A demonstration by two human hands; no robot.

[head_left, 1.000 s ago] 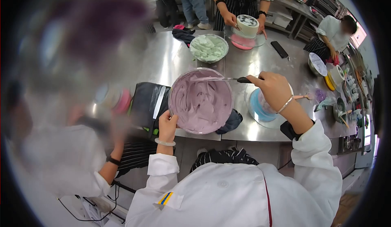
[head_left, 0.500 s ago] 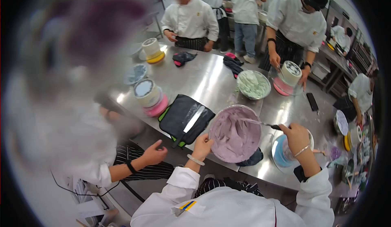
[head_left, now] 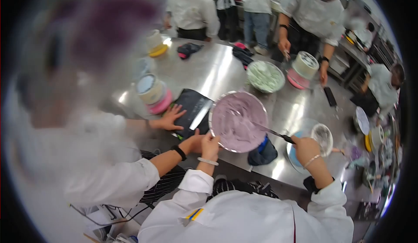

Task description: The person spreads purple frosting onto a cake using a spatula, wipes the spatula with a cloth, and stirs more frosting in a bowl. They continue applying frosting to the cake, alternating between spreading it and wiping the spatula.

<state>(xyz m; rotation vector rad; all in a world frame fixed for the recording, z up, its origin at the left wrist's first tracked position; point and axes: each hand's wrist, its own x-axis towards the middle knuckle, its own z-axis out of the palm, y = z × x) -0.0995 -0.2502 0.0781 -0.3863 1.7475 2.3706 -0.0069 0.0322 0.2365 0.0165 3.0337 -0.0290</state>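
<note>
A metal bowl (head_left: 210, 120) of pale purple cream (head_left: 235, 121) is in front of me at the table's near edge. My left hand (head_left: 210, 147) grips its near-left rim, fingers closed on the edge. In my right hand (head_left: 306, 150) is the black handle of a palette knife (head_left: 278, 134), its metal blade dipping into the cream. A white cake (head_left: 322, 139) on a blue turntable (head_left: 294, 155) stands just behind my right hand. A co-worker's hand (head_left: 193, 143) is right beside my left hand, overlapping it in this view.
The co-worker's other hand (head_left: 169, 119) lies spread on a black bag (head_left: 191, 105). Across the steel table (head_left: 204, 68) are a bowl of green cream (head_left: 265, 76), a cake on a pink turntable (head_left: 298, 78) with a person at it, and a phone (head_left: 329, 96). Another cake (head_left: 151, 89) stands left.
The co-worker on the left has reached in, one hand onto the black bag, the other beside my left hand. The palette knife's blade has moved within the cream. The view has shifted.
</note>
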